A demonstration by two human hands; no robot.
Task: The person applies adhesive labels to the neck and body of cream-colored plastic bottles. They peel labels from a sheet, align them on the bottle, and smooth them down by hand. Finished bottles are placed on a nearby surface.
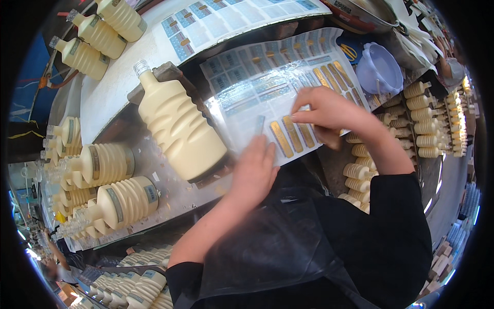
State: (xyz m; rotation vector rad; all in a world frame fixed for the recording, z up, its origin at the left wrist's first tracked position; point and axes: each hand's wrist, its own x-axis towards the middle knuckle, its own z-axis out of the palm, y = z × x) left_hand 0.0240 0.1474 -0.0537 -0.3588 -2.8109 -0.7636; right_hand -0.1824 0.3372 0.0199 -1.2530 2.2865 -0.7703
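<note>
A glossy sheet of stickers, with rows of blue labels and gold strip labels, lies on the work table in front of me. My left hand, slightly blurred, rests low on the sheet with its fingers stretched out. Just beyond its fingertips is a light blue strip. My right hand is over the sheet's right part, thumb and fingers pinched together beside the gold labels; what they grip is hidden. Left of the sheet a ribbed cream bottle with a clear neck lies tilted against a dark cradle.
More cream bottles lie at the left and upper left. A second label sheet sits on the raised white surface. A lavender bucket and yellow-handled scissors are at the upper right. Rows of bottles stand beyond.
</note>
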